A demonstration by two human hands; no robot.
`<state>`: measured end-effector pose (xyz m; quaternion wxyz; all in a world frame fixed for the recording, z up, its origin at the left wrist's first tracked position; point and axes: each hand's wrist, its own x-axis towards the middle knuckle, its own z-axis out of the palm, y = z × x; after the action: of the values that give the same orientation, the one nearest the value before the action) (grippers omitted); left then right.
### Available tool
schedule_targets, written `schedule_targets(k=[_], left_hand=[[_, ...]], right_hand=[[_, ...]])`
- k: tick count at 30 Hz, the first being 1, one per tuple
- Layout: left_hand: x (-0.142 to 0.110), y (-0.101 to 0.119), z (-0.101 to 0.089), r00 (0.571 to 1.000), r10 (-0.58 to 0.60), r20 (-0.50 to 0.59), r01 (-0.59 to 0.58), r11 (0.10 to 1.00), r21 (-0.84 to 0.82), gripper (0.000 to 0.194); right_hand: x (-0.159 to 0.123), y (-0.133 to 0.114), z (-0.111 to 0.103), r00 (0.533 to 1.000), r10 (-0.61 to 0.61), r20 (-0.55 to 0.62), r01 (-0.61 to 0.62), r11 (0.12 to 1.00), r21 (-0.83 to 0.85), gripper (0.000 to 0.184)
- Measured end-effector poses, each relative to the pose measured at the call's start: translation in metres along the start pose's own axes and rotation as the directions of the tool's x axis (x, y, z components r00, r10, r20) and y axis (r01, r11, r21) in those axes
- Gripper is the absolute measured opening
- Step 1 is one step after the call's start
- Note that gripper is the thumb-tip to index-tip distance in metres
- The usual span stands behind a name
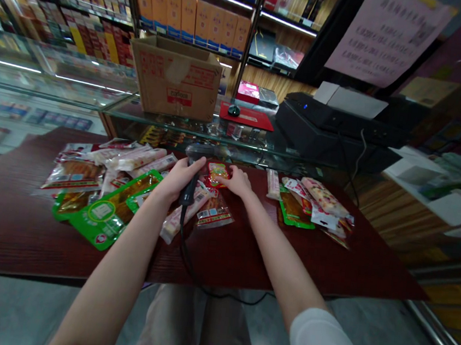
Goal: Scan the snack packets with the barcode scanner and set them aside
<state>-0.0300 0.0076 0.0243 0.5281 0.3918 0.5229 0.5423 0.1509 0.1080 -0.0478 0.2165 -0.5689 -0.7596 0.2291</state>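
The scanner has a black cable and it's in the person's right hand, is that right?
Not quite. The scanner does have a black cable, but the head view shows it in the person's left hand. The right hand is at a small red packet.

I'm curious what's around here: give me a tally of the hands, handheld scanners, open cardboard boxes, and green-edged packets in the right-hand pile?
Hands (left hand and right hand): 2
Handheld scanner: 1
Open cardboard box: 1
Green-edged packet, right-hand pile: 1
Total: 5
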Motion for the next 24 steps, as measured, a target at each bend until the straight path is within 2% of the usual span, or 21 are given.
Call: schedule_targets(k=[3, 6, 9, 13, 17, 19, 20, 22, 23, 24], left_hand=[[0.002, 0.000, -0.006, 1.000, 0.023, 0.007, -0.023, 1.000, 0.006, 0.032], [0.003, 0.002, -0.014, 1.000, 0.022, 0.021, -0.023, 1.000, 0.006, 0.037], [0.003, 0.003, -0.017, 1.000, 0.007, 0.023, -0.007, 1.000, 0.004, 0.038], [0.002, 0.003, -0.013, 1.000, -0.002, 0.011, 0.002, 1.000, 0.000, 0.032], [0.002, -0.001, -0.006, 0.999, -0.030, 0.040, 0.028, 0.999, 0.041, 0.027], [0.001, -0.003, -0.002, 0.998, -0.040, 0.049, 0.037, 0.997, 0.060, 0.025], [0.001, -0.004, 0.000, 0.998, -0.041, 0.053, 0.037, 0.997, 0.068, 0.025], [-0.002, -0.006, 0.005, 0.996, -0.031, 0.078, 0.026, 0.997, 0.073, 0.025], [-0.003, -0.007, 0.008, 0.994, -0.028, 0.101, 0.021, 0.997, 0.070, 0.026], [-0.005, -0.007, 0.010, 0.991, -0.032, 0.132, 0.023, 0.998, 0.065, 0.028]], right_hand=[[0.001, -0.010, 0.001, 0.998, 0.055, 0.023, -0.047, 0.959, -0.279, 0.075], [-0.002, -0.012, -0.008, 0.987, 0.138, 0.088, -0.091, 0.910, -0.405, 0.066], [-0.004, -0.005, -0.017, 0.965, 0.231, 0.129, -0.150, 0.879, -0.452, 0.065], [-0.013, 0.004, -0.022, 0.982, 0.158, 0.105, -0.094, 0.884, -0.458, 0.077], [-0.026, 0.007, -0.029, 0.988, 0.131, 0.087, -0.071, 0.866, -0.496, 0.055], [-0.031, 0.010, -0.035, 0.990, 0.139, 0.034, -0.110, 0.891, -0.440, 0.040], [-0.033, 0.013, -0.039, 0.989, 0.146, -0.019, -0.143, 0.922, -0.360, 0.031], [-0.037, 0.024, -0.046, 0.971, 0.202, -0.125, -0.205, 0.979, -0.014, 0.019], [-0.040, 0.031, -0.050, 0.959, 0.242, -0.151, -0.213, 0.960, 0.182, 0.018], [-0.043, 0.038, -0.054, 0.948, 0.279, -0.155, -0.206, 0.906, 0.370, 0.018]])
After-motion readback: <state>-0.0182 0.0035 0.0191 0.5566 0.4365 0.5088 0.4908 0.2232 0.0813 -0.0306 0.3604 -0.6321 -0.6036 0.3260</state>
